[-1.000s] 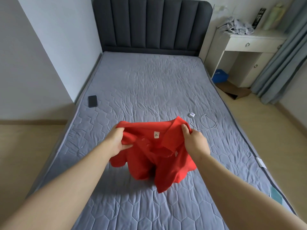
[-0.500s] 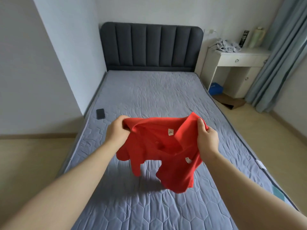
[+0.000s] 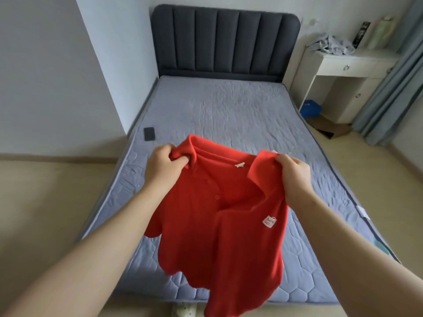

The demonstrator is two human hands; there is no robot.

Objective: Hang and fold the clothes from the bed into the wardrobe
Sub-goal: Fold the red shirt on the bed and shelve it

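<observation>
Red polo shirt (image 3: 219,236): hangs clear above the near end of the bed (image 3: 229,110). Left hand (image 3: 163,168) and right hand (image 3: 294,177) each pinch a shoulder beside the collar. Advice: hold shoulders level and taut before hanging.

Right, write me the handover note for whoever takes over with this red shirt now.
Hands: the left hand grips the red polo shirt at one shoulder beside the collar; the right hand pinches the other shoulder.
Things: the shirt hangs spread in the air over the foot of the bed, button front towards the camera. A phone lies near the mattress's left edge.
Done: shirt lifted and opened out.
Left: hang or fold it and put it in the wardrobe, which is not in view.
</observation>
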